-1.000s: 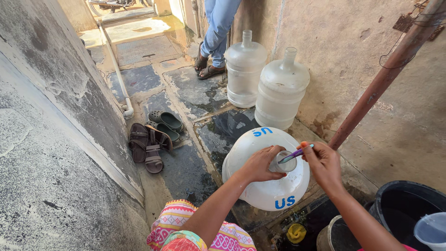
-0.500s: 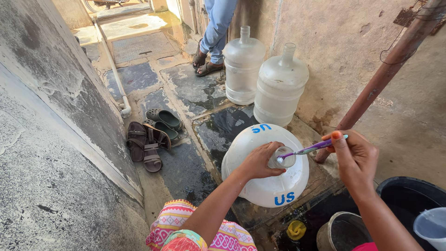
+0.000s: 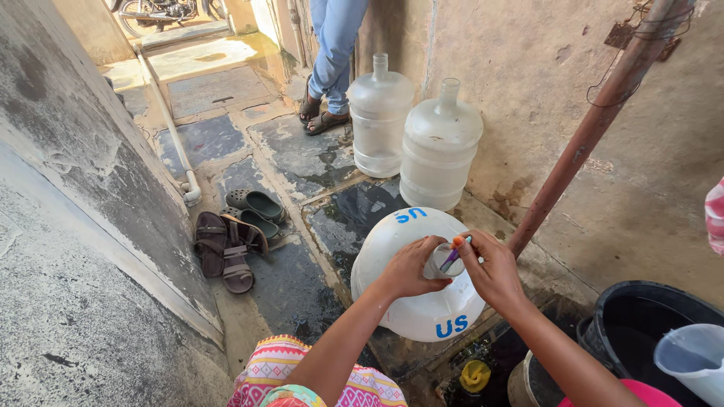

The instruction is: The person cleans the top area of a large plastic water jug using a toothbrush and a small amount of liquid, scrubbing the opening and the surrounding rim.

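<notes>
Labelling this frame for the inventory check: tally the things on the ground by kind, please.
Large water jugs: 3, two upright by the wall and one under both hands
Pairs of footwear lying loose: 2, brown sandals and green clogs
Dark tubs: 1
Total: 6

Large jug point(image 3: 411, 294): white, rounded plastic water container, standing at the person's knees; it bears blue printed lettering in two spots, near its far edge and near its close edge.
Jug neck: held by the left hand point(image 3: 407, 267); the right hand point(image 3: 494, 271) holds a thin purple and orange stick at the opening.
Two jugs by the wall point(image 3: 441, 147): translucent, narrow-necked; no label seems visible on them, though glare makes this uncertain.
Signs, screens: none.
</notes>
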